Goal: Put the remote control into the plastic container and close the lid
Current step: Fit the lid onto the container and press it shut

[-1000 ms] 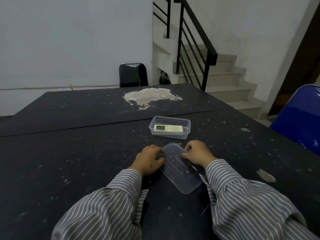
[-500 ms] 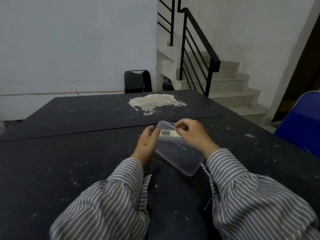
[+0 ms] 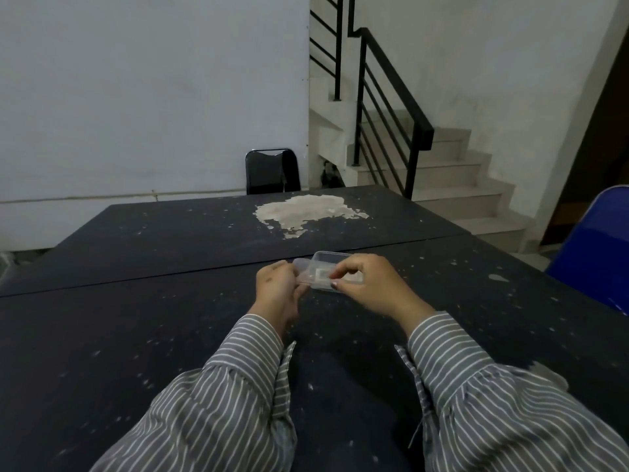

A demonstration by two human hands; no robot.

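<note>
The clear plastic container [image 3: 332,257] stands on the dark table [image 3: 170,318], with the white remote control [image 3: 321,274] lying inside it. The clear lid [image 3: 303,267] hovers over the container, nearly flat and shifted a little to the left. My left hand [image 3: 275,287] pinches the lid's left end. My right hand [image 3: 369,284] grips the lid from the right side and covers the container's right half. I cannot tell whether the lid touches the rim.
A pale worn patch [image 3: 308,211] marks the far table top. A black chair [image 3: 272,172] stands behind the table, a blue chair [image 3: 595,247] at the right edge. A staircase with a black railing [image 3: 394,97] rises at the back right.
Both hands lifted the lid from the near table and carried it forward over the container. It went from tilted toward me to nearly flat above the remote control.
</note>
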